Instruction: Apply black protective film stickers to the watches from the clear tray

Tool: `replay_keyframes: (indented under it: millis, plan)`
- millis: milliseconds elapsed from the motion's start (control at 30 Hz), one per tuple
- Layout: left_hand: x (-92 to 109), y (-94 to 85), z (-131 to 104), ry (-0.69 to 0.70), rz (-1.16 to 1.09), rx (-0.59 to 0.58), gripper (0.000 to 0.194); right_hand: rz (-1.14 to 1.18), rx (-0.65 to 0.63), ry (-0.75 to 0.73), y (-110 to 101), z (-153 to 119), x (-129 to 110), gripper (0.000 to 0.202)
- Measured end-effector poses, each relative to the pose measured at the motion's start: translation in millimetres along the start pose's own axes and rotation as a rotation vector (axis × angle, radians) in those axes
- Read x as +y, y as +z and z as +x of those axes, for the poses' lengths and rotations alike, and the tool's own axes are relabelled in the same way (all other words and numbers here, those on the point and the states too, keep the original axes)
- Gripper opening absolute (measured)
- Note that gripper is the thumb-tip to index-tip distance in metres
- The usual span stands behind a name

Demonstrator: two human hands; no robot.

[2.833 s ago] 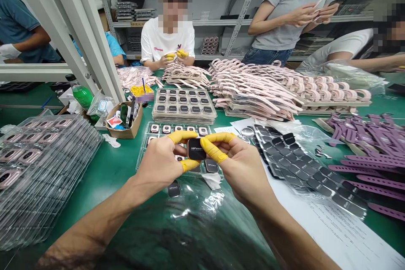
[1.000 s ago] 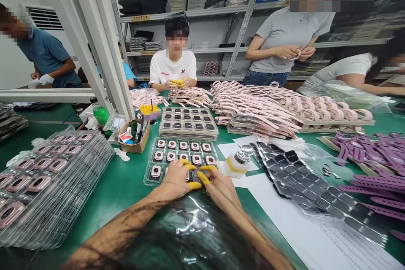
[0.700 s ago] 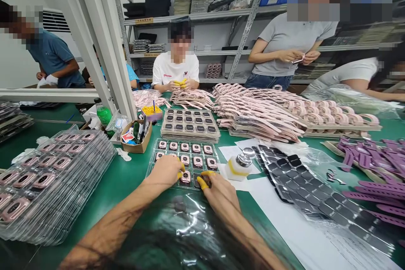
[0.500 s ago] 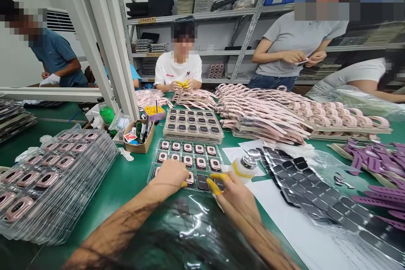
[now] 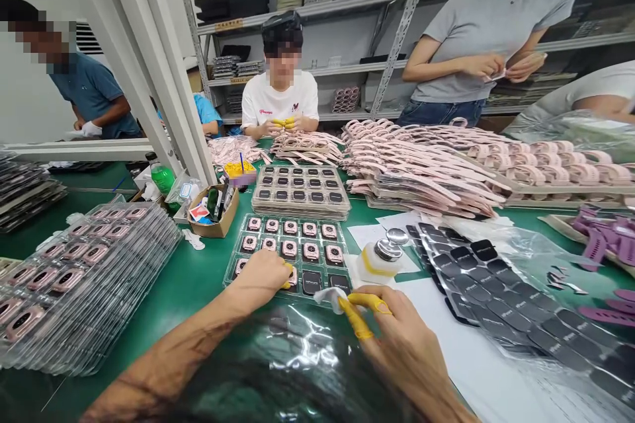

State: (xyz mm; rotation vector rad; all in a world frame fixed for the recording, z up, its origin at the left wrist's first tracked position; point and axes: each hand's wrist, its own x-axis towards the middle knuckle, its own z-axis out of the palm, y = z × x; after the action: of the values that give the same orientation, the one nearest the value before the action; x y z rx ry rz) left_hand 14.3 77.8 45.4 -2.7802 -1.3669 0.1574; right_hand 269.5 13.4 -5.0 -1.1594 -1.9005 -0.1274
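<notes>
The right hand [image 5: 397,324] is pinching a crumpled white cloth [image 5: 333,299] between its yellow-covered fingertips, and the cloth is hanging at the near right edge of a clear plastic compartment tray [image 5: 235,252]. The left hand [image 5: 262,274] is reaching over the near row of the tray with its fingers curled; whether they are gripping anything is hard to tell, since the back of the hand is hiding part of the row. Its yellow-covered tips are showing just beside a pink square watch case [image 5: 292,279].

The tray is lying on the green surface [image 5: 203,264]. Its far and middle rows are holding more pink watch cases, while two black square pieces with pale lettering [image 5: 311,283] are filling the right end of the near row. The step in hand seems to be handling the cloth around this near row. Any move of the right hand from here calls for a light pinch and for clearance from the lettered squares and the white bottle with a yellow band and metal top [image 5: 378,263], which is standing just right of the tray.

Farther right, sheets of black squares [image 5: 501,294] are overlapping. At the left, a tall stack of clear trays [image 5: 124,277] is holding pink cases. Beyond the tray, a stack of trays with dark squares [image 5: 300,205] is sitting near a pile of pink straps [image 5: 421,165]. Across the surface, a person in a white shirt [image 5: 280,102] is working with yellow-covered fingers.
</notes>
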Motion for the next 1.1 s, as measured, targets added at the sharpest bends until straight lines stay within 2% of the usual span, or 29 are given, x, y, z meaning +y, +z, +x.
replay_keyframes:
  millis: [100,233,267,333,400,467,500,567,633,733,833,900,967,1033,1100]
  plan:
    - [-1,0.6,7,0.058,-0.045,0.015,0.011,0.133,0.006,-0.065,0,2,-2,0.009]
    - [-2,-1.5,5,0.021,-0.158,0.076,0.018,0.133,-0.268,-0.046,3,0,-5,0.008]
    - [0,-0.6,0,-0.011,-0.181,0.1,0.021,0.129,-0.284,-0.039,3,0,-7,0.012]
    - [10,4.7,-18,-0.065,-0.344,0.173,0.027,0.202,-0.206,0.0,0,1,-14,0.026]
    - [26,13.7,-39,-0.077,-0.789,0.187,0.025,0.33,-0.128,0.05,-1,2,-24,0.035]
    - [43,22.7,-56,-0.118,-1.411,0.076,0.024,0.428,-0.152,0.021,1,1,-33,0.038]
    - [50,25.9,-62,-0.163,-1.672,-0.013,0.034,0.455,-0.189,-0.022,2,0,-36,0.04]
    - [56,28.7,-67,-0.284,-1.942,-0.157,0.058,0.486,-0.27,-0.101,5,-1,-40,0.041]
    - [55,27.2,-66,-0.34,-2.001,-0.204,0.067,0.527,-0.336,-0.135,6,-1,-40,0.041]
    - [47,22.8,-66,-0.363,-1.993,-0.222,0.063,0.614,-0.419,-0.148,6,-1,-41,0.038]
    - [43,24.1,-68,-0.348,-1.994,-0.31,0.067,0.62,-0.407,-0.105,8,-1,-45,0.023]
    - [42,28.4,-70,-0.331,-1.993,-0.351,0.075,0.627,-0.369,-0.026,7,0,-47,0.008]
    - [42,32.8,-70,-0.359,-1.993,-0.303,0.078,0.733,-0.363,0.117,2,4,-48,0.017]
    - [39,35.2,-68,-0.415,-1.972,-0.196,0.075,0.859,-0.409,0.27,-9,7,-47,0.025]
    - [35,35.4,-67,-0.45,-1.934,-0.116,0.073,0.839,-0.476,0.34,-18,7,-46,0.026]
